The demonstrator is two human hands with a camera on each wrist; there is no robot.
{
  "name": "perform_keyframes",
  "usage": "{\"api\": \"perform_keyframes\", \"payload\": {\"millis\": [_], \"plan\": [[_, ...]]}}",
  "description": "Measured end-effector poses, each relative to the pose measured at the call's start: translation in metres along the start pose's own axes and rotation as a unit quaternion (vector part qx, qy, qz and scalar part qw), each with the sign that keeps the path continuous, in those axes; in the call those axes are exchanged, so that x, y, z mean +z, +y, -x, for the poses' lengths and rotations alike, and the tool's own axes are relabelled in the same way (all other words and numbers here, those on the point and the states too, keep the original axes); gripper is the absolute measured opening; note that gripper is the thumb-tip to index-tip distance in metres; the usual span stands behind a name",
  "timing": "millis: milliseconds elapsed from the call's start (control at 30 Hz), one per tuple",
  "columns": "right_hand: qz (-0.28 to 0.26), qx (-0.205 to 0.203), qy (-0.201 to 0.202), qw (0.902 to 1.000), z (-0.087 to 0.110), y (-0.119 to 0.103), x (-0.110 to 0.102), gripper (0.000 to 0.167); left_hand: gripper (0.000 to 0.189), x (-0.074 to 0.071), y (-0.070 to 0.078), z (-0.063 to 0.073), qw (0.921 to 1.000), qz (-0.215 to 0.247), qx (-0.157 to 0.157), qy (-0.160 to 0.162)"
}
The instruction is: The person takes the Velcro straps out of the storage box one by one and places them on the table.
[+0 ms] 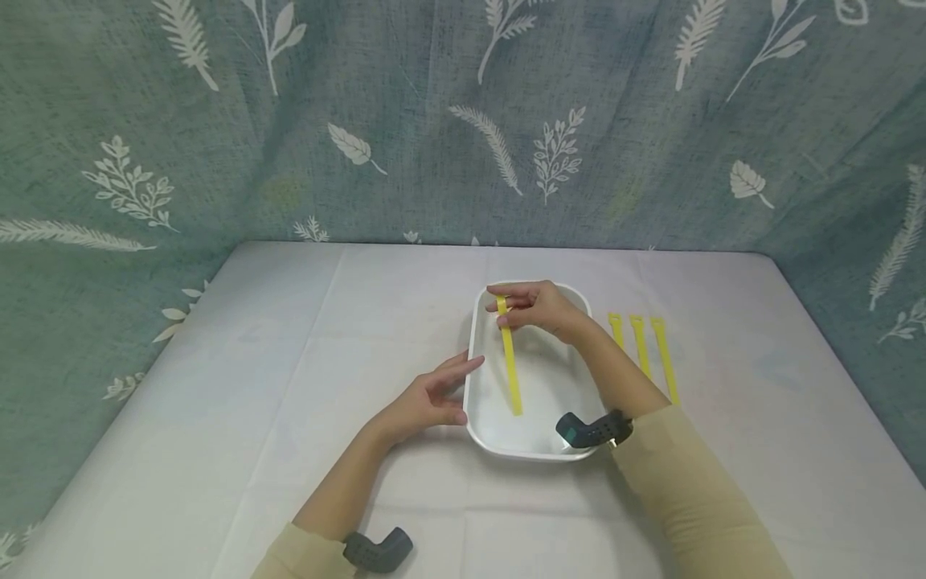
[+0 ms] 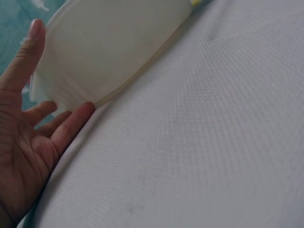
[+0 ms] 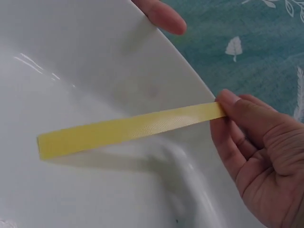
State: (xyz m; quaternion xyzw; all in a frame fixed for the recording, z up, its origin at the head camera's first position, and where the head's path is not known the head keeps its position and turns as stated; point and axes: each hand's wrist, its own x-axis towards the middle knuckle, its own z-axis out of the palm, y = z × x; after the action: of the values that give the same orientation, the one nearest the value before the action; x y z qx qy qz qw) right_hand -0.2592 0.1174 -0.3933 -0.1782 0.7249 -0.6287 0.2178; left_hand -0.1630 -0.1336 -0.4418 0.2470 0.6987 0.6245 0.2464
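My right hand (image 1: 547, 310) pinches one end of a yellow strap (image 1: 511, 370) between thumb and fingers, above the white tray (image 1: 472, 338). In the right wrist view the strap (image 3: 128, 130) runs out flat from the right hand (image 3: 266, 156), its free end over the tray floor and its shadow below. My left hand (image 1: 423, 402) rests at the tray's left side, fingers spread. The left wrist view shows the left hand (image 2: 28, 137) with fingertips against the outer wall of the tray (image 2: 114, 47) and the thumb standing up beside the rim.
Three more yellow straps, a left one (image 1: 616, 328), a middle one (image 1: 641, 346) and a right one (image 1: 665, 358), lie side by side right of the tray, partly behind my right forearm. A white cloth (image 1: 347, 338) covers the table. A leaf-patterned curtain (image 1: 412, 161) hangs behind.
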Motion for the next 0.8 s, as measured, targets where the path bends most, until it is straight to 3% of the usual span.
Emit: {"api": "perform_keyframes", "payload": {"millis": [333,800], "plan": [[-0.058,-0.020,-0.062,0.9962,0.0000,-0.0013,-0.0013,0.082,0.079,-0.0003,0.0012,0.0008,1.0000,0.007,0.004,-0.001],[-0.062,-0.054,-0.086,0.9929,0.0000,0.0022,-0.0071,0.090,0.078,0.0014,0.0030,0.0024,0.9999,0.009,-0.007,0.006]]}}
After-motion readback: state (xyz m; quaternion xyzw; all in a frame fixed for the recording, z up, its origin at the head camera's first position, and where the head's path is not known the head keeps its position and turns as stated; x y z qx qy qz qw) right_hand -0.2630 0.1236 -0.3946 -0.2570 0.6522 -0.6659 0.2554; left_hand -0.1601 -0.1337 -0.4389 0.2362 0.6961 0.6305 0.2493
